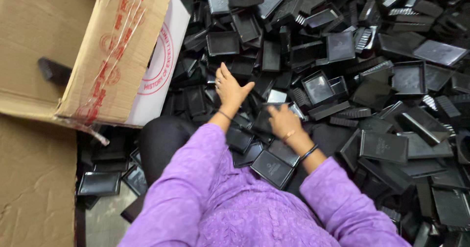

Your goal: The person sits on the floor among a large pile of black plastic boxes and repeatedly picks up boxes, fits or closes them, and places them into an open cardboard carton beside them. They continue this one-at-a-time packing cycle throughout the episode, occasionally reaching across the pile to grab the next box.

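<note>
A large heap of black plastic tray-like parts (342,65) covers the floor in front of me. My left hand (230,87) is stretched out over the heap near the cardboard box, fingers straight and apart, holding nothing. My right hand (283,120) rests lower down on the heap with its fingers curled onto a black tray (262,119); whether it grips the tray is unclear. Both arms wear purple sleeves (196,178), with thin bangles at the wrists.
An open brown cardboard box (73,46) with red printing stands at the left, one black part (54,70) lying inside it. A flat cardboard sheet (34,188) lies at lower left. More black trays (100,183) lie beside my knee.
</note>
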A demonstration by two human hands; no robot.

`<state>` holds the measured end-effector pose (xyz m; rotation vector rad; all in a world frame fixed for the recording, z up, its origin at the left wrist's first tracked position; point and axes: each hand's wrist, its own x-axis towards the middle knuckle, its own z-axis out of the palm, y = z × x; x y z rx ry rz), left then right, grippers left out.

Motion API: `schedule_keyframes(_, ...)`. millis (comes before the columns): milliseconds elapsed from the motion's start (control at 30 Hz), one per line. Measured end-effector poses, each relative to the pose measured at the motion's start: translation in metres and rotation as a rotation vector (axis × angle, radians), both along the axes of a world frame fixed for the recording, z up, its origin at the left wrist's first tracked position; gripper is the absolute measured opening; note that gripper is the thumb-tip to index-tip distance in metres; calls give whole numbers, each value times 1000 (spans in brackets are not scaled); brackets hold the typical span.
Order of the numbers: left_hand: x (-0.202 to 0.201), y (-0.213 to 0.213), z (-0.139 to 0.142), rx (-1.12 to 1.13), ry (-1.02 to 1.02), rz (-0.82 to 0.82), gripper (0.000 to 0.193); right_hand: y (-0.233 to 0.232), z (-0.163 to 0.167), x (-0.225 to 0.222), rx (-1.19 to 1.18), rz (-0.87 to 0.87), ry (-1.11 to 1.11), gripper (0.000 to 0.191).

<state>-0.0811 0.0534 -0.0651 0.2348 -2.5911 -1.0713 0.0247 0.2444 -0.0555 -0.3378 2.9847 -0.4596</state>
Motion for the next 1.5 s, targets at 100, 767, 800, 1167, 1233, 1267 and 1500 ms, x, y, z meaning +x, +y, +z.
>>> schedule_keyframes(100, -13, 31, 6, 92, -110, 137, 120, -16, -10, 14, 292, -2, 102, 63)
schedule_keyframes(767, 126, -99, 37, 1926, -231, -338, 69, -76, 56, 51, -1298, -119, -251, 58)
schedule_keyframes(800, 127, -89, 36, 1889, -246, -326, 70, -86, 59, 58, -1315, -123, -259, 58)
schedule_keyframes(1167, 157, -44, 45, 1690, -133, -306, 67, -104, 64, 82, -1044, -6, 198, 58)
schedule_keyframes(1233, 161, -47, 49, 1429, -70, -332, 60, -101, 62, 80, -861, 71, 253, 62)
schedule_keyframes(1267, 162, -49, 51, 1298, -41, -343, 59, -99, 61, 79, -769, 107, 280, 64)
schedule_keyframes(1500, 176, -70, 53, 1133, 59, -244, 40, -105, 38, 78, -1571, -191, -566, 52)
